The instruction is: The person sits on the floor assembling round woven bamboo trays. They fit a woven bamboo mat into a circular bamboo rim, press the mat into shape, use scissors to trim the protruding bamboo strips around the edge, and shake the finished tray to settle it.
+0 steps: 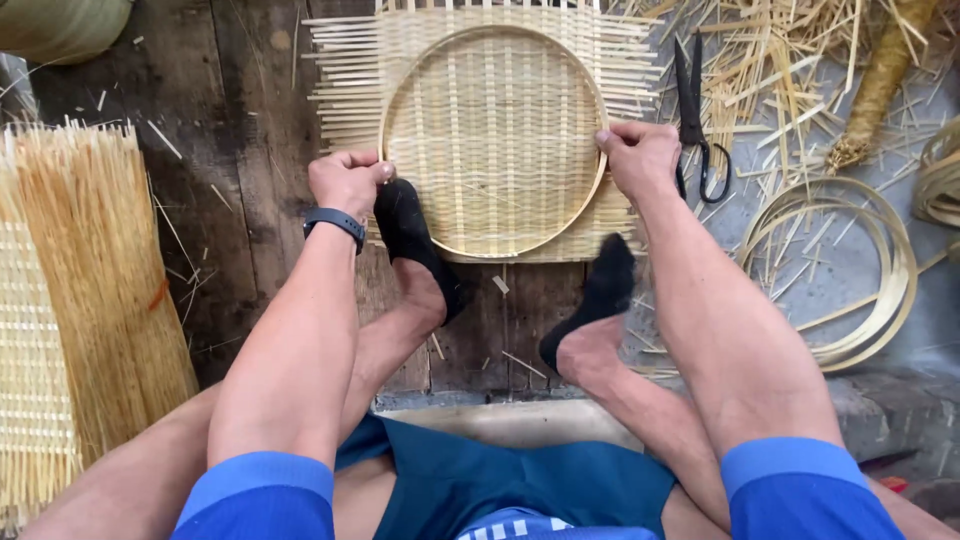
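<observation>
- The woven bamboo mat [495,130] lay flat on the dark floor boards [240,150] at the upper middle of the frame, with a round bamboo hoop [400,95] resting on top of it.
- The left hand [345,180] sat at the hoop's lower left edge, fist-like, knuckles up, fingers curled under; its grip was closed on the rim and mat there.
- A dark wristband [335,222] circled the left wrist, and the forearm ran straight down toward the lower left of the frame.
- The right hand [640,155] held the hoop's right edge, thumb on top of the rim, fingers folded beneath; its grip was clamped on the hoop.
- The right forearm stretched down to the lower right.
- Two feet in black socks pressed near the mat's lower edge: one [410,235] beside the left hand, the other [598,295] just below the mat.
- Black scissors [695,115] lay just right of the right hand.
- Loose bamboo rings [880,260] lay at the right, well apart from the mat.
- A bundle of thin strips [100,270] stood at the left edge.
</observation>
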